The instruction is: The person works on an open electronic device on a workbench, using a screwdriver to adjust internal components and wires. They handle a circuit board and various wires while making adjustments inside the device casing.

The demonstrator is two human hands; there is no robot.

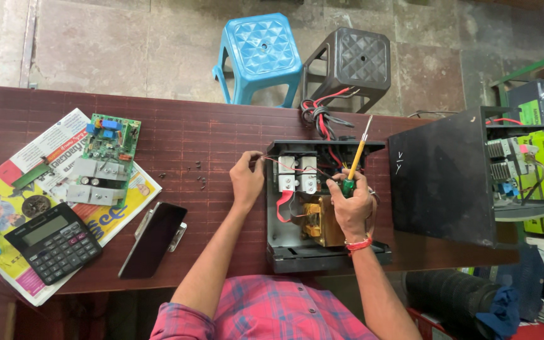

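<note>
An opened black electrical unit (284, 255) lies on the dark red table, showing white connector blocks (298, 174), red wires and a copper-wound transformer (320, 225). My left hand (247, 179) rests at the unit's left wall and pinches a thin red wire (273, 161) that runs to the white blocks. My right hand (351, 206) is over the inside of the unit, closed around a screwdriver (357, 154) with a green and yellow handle; its shaft points up and away from me. A red thread circles my right wrist.
A green circuit board (103, 158) lies on newspaper at the left, with a calculator (53, 242) and a phone (153, 239) nearer me. Small screws (200, 181) are scattered mid-table. The unit's black cover (442, 179) lies right. Blue (260, 53) and black (352, 63) stools stand beyond.
</note>
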